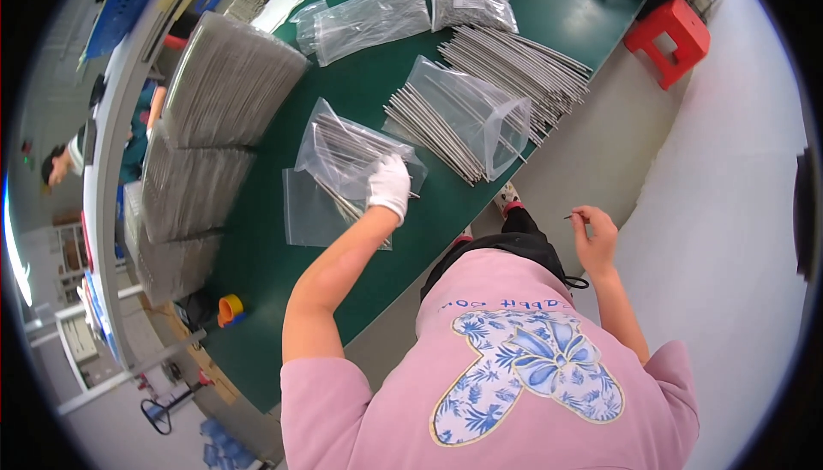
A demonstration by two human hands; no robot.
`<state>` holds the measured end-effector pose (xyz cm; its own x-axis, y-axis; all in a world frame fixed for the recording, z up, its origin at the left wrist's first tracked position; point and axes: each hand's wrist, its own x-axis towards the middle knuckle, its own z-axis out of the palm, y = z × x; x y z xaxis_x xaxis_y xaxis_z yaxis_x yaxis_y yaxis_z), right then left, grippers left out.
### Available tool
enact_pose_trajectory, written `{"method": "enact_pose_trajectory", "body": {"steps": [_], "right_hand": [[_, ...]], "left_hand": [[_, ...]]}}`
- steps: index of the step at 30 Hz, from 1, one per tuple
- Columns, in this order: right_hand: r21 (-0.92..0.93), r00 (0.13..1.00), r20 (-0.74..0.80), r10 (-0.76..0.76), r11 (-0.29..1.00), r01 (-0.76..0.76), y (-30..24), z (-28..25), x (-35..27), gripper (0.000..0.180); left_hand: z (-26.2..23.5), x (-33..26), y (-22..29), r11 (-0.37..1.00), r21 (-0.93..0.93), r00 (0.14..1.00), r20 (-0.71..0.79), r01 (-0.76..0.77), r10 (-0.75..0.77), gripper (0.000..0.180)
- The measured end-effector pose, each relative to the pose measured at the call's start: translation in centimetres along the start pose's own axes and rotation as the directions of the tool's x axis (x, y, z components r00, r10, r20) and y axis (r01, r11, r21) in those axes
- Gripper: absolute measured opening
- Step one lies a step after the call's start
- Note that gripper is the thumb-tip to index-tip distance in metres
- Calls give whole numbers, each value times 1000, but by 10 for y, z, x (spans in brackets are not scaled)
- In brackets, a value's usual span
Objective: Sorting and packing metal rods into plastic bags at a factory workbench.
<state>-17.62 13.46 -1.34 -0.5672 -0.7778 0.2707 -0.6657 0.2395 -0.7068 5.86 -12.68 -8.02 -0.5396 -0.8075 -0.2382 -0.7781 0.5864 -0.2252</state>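
Observation:
My left hand (390, 184), in a white glove, lies closed on the near right end of a clear plastic bag (321, 140). Thin grey metal rods (356, 144) show inside that bag, and some stick out under my hand. Beneath it lies another clear bag (302, 213), flat on the green table (266, 316). Away from the table, at right, my bare right hand (596, 234) is raised. Thumb and forefinger pinch a small, thin dark piece (567, 216), too small to name. To the right of my left hand, a further open bag (506, 131) lies over a bundle of rods (433, 131).
A larger rod pile (519, 71) lies at the table's right edge. Stacked bagged bundles (231, 84) line the left side. A filled bag (471, 3) and a clear bag (373, 23) lie at the back. Orange tape (230, 310) sits at left; a red stool (669, 41) stands at right.

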Motion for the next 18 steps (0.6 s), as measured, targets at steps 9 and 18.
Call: {"method": "enact_pose_trajectory", "body": {"steps": [9,18], "right_hand": [[-71,958,-164,237,965,-251,-3,8,-89,6],[-98,948,-191,256,956,-278,-20,21,-90,6]], "left_hand": [[37,35,-24,815,385,819,-209,-433,534,28],[27,47,-41,742,409,802,-41,-531,596,27]]}}
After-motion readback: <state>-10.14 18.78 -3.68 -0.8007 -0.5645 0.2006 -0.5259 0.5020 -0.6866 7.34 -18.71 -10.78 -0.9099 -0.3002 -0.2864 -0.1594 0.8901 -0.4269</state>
